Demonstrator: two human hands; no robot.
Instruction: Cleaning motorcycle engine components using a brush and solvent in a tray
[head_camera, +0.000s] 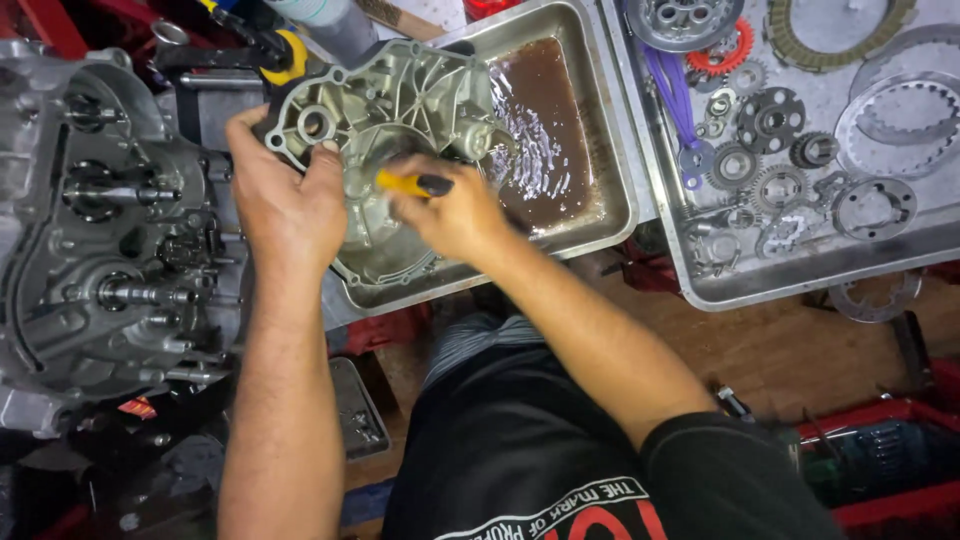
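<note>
The left hand (285, 195) grips the near-left edge of a grey cast metal engine cover (385, 110), its fingers (325, 165) curled over the rim and clamped on it, just beside a round bearing hole in the casting. The cover sits tilted, its ribbed inner side up, partly over a steel tray (600, 120) that holds a pool of dark brown liquid (545, 120).

The right hand (455, 215) is closed around a tool with a yellow and black handle (415, 184); its fingers are wrapped tight on the handle, which pokes out to the left of them and lies across the hollow of the cover. The tool's working end is hidden against the casting and blurred, so what kind of tool it is cannot be told.

Left of the left hand's fingers stands an open engine block (110, 220) with shafts and gears showing. To the right of the right hand, beyond the liquid, a second tray (800, 270) carries gears (770, 120), toothed rings and friction plates (900, 125), laid out apart from one another. Nearer than both hands is the person's black shirt (520, 450).
</note>
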